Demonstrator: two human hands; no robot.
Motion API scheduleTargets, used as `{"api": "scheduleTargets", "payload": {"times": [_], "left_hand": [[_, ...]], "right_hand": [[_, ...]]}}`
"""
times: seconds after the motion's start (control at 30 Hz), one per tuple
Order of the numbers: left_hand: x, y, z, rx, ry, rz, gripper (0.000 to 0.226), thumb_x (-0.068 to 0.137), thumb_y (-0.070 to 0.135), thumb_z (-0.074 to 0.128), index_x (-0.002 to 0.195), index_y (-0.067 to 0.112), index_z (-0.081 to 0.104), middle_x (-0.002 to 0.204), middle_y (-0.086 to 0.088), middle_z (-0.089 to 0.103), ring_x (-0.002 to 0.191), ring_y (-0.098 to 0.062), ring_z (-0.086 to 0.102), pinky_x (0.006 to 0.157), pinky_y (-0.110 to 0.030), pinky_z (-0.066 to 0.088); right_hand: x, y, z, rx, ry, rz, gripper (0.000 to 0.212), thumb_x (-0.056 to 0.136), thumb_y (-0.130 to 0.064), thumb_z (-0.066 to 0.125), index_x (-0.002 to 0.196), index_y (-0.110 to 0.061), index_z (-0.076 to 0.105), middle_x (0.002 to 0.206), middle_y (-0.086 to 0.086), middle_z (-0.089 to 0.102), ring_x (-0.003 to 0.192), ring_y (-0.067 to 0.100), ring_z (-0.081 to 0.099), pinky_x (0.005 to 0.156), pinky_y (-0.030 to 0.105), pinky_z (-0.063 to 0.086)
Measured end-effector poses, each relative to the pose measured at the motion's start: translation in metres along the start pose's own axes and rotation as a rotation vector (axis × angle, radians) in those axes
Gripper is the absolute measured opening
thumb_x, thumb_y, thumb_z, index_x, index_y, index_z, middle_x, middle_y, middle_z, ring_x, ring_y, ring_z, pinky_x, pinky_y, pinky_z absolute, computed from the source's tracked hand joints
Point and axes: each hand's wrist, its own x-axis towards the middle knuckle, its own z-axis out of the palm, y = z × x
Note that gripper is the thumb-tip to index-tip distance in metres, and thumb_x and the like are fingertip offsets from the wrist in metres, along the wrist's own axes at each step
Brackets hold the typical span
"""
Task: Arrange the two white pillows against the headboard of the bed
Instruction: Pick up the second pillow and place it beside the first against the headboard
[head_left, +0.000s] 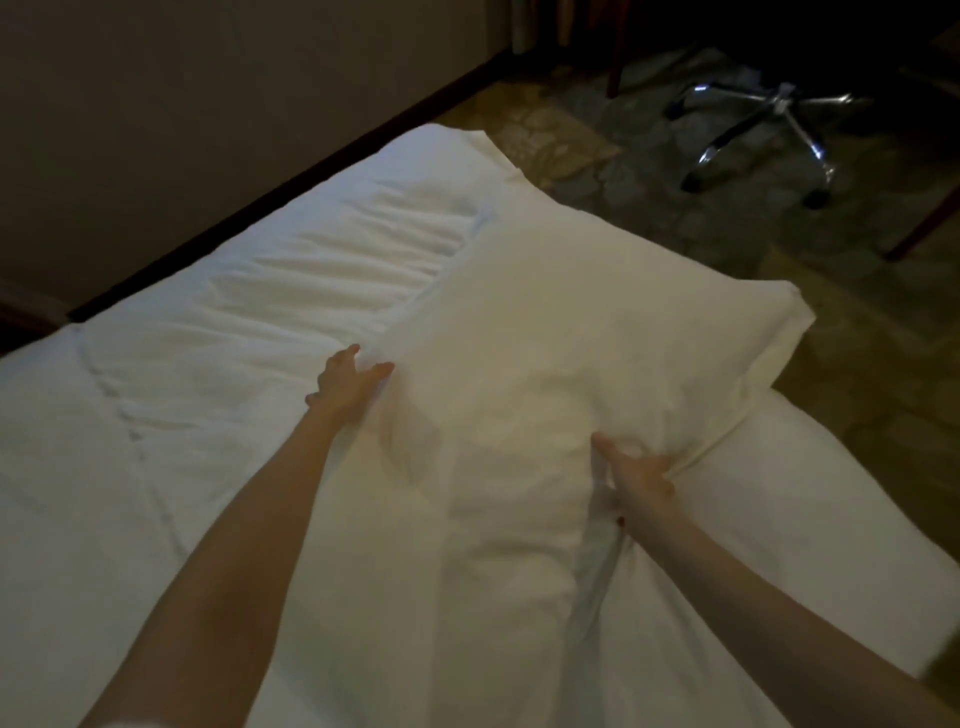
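A large white pillow (571, 332) lies across the white bed (182, 415), its far right corner reaching past the mattress edge. My left hand (345, 382) rests on the pillow's left edge with fingers spread against the fabric. My right hand (636, 473) pinches a fold of the pillowcase near its lower right side. I see only one pillow clearly. No headboard shows in this view; a dark wooden strip runs along the far side of the bed below the wall.
A beige wall (208, 130) stands behind the bed at the upper left. A patterned carpet (727, 234) lies to the right. A chrome swivel chair base (769, 130) stands on it at the upper right, beside wooden furniture legs (924, 218).
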Motion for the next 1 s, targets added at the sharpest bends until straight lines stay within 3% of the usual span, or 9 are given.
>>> {"api": "scheduleTargets", "payload": {"times": [0.1, 0.23, 0.33, 0.43, 0.5, 0.57, 0.63, 0.87, 1.0], "left_hand": [[0.024, 0.002, 0.003, 0.075, -0.089, -0.014, 0.103, 0.066, 0.075, 0.054, 0.149, 0.022, 0.021, 0.157, -0.009, 0.025, 0.142, -0.034, 0.027, 0.114, -0.057, 0.018], [0.025, -0.002, 0.018, -0.151, -0.275, -0.099, 0.118, 0.060, 0.082, 0.054, 0.150, 0.018, 0.014, 0.157, -0.011, 0.025, 0.139, -0.033, 0.033, 0.111, -0.049, 0.031], [0.017, -0.008, 0.034, 0.060, -0.129, -0.020, 0.103, 0.067, 0.082, 0.043, 0.143, 0.012, 0.037, 0.148, -0.016, 0.041, 0.133, -0.035, 0.041, 0.110, -0.048, 0.034], [0.007, -0.006, 0.038, 0.073, -0.046, 0.017, 0.089, 0.076, 0.073, 0.046, 0.130, 0.002, 0.052, 0.133, -0.024, 0.054, 0.121, -0.038, 0.051, 0.100, -0.044, 0.042], [-0.002, -0.004, 0.036, 0.092, -0.010, 0.015, 0.083, 0.078, 0.070, 0.046, 0.122, 0.001, 0.058, 0.123, -0.026, 0.059, 0.112, -0.040, 0.056, 0.094, -0.044, 0.046], [-0.012, -0.001, 0.030, 0.158, 0.059, 0.042, 0.073, 0.084, 0.063, 0.040, 0.115, 0.000, 0.061, 0.117, -0.027, 0.060, 0.107, -0.041, 0.058, 0.090, -0.044, 0.047], [-0.026, 0.002, 0.022, 0.203, 0.136, 0.087, 0.062, 0.092, 0.052, 0.034, 0.108, -0.001, 0.063, 0.113, -0.029, 0.062, 0.103, -0.042, 0.058, 0.087, -0.044, 0.047], [-0.079, -0.002, -0.019, 0.139, 0.315, 0.171, 0.054, 0.098, 0.040, 0.029, 0.103, 0.001, 0.066, 0.111, -0.027, 0.064, 0.102, -0.042, 0.058, 0.084, -0.043, 0.045], [-0.118, -0.001, -0.060, -0.006, 0.416, 0.222, 0.055, 0.099, 0.040, 0.030, 0.090, -0.001, 0.065, 0.094, -0.026, 0.066, 0.088, -0.039, 0.061, 0.068, -0.037, 0.040]], "right_hand": [[0.014, 0.002, 0.006, -0.039, 0.021, -0.013, 0.091, 0.075, -0.050, 0.071, 0.147, -0.009, 0.033, 0.149, 0.020, 0.036, 0.130, 0.036, 0.046, 0.102, 0.037, 0.043], [0.023, 0.006, 0.010, 0.022, 0.055, -0.012, 0.103, 0.070, -0.044, 0.078, 0.148, -0.002, 0.025, 0.147, 0.022, 0.040, 0.129, 0.035, 0.048, 0.099, 0.036, 0.044], [0.022, 0.009, 0.012, 0.098, 0.048, -0.015, 0.106, 0.068, -0.040, 0.080, 0.147, 0.001, 0.021, 0.147, 0.021, 0.042, 0.131, 0.034, 0.048, 0.105, 0.042, 0.044], [0.013, 0.007, 0.013, 0.205, 0.038, -0.044, 0.110, 0.069, -0.031, 0.081, 0.151, 0.000, 0.013, 0.153, 0.018, 0.034, 0.137, 0.029, 0.042, 0.112, 0.043, 0.038], [0.003, 0.004, 0.015, 0.295, 0.047, -0.085, 0.104, 0.069, -0.021, 0.082, 0.151, -0.001, 0.020, 0.156, 0.014, 0.032, 0.138, 0.025, 0.041, 0.113, 0.040, 0.036], [-0.006, 0.002, 0.018, 0.359, 0.034, -0.081, 0.083, 0.069, -0.014, 0.081, 0.141, 0.000, 0.042, 0.150, 0.013, 0.040, 0.131, 0.025, 0.049, 0.110, 0.041, 0.041], [-0.019, 0.001, 0.017, 0.389, 0.011, -0.044, 0.068, 0.070, -0.012, 0.080, 0.130, 0.002, 0.053, 0.145, 0.015, 0.047, 0.126, 0.028, 0.053, 0.106, 0.043, 0.045], [-0.063, -0.002, 0.009, 0.324, -0.014, -0.028, 0.070, 0.070, -0.018, 0.076, 0.132, 0.004, 0.050, 0.136, 0.018, 0.054, 0.119, 0.033, 0.057, 0.097, 0.042, 0.049], [-0.106, -0.007, 0.003, 0.308, -0.097, -0.059, 0.070, 0.072, -0.023, 0.073, 0.132, 0.003, 0.049, 0.133, 0.018, 0.054, 0.116, 0.036, 0.056, 0.086, 0.040, 0.047]]}}
